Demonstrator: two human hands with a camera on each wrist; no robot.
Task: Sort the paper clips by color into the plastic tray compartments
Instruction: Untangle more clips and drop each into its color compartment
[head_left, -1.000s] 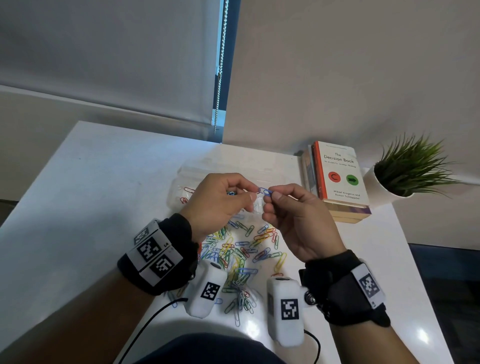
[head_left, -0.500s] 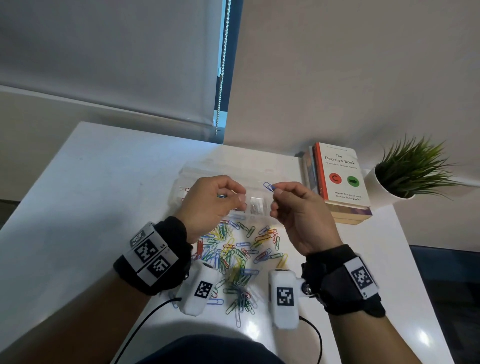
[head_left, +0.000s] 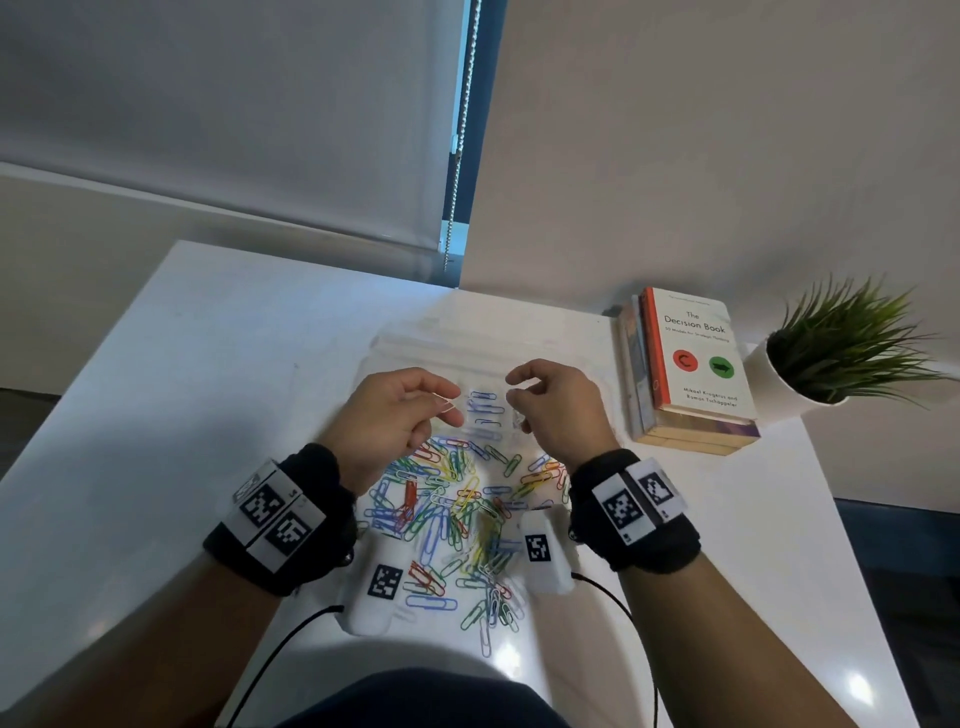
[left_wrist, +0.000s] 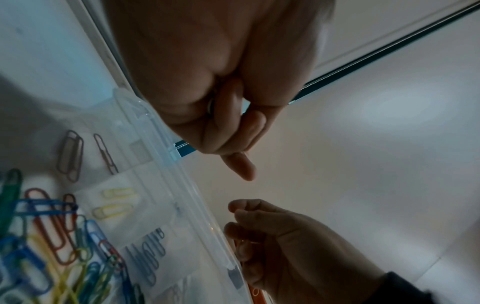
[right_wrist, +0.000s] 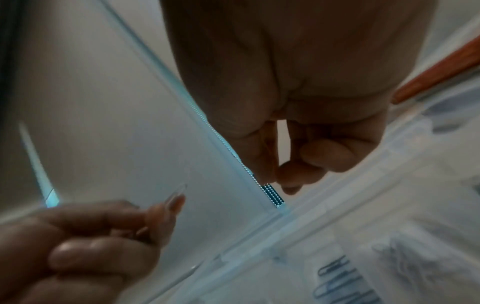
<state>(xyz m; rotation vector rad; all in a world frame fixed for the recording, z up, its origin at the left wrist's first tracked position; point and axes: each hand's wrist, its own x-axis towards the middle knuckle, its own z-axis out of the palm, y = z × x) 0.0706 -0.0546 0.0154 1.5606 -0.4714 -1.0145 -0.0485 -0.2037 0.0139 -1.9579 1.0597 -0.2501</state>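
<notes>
We see a clear plastic tray (head_left: 395, 345) on the white table (head_left: 182, 364), just beyond a loose multicoloured heap of paper clips (head_left: 452, 514). Both hands hover over the tray's near edge. The left hand (head_left: 389, 415) pinches a pale clip (head_left: 445, 402) between thumb and fingertips; its exact colour escapes us. The right hand (head_left: 558, 405) hangs loosely curled, holding nothing, where half a second ago it pinched a blue clip. Between the hands, one compartment holds about four blue clips (head_left: 485, 408). The left wrist view shows two yellow clips (left_wrist: 114, 202) and two brownish clips (left_wrist: 83, 153) in others.
</notes>
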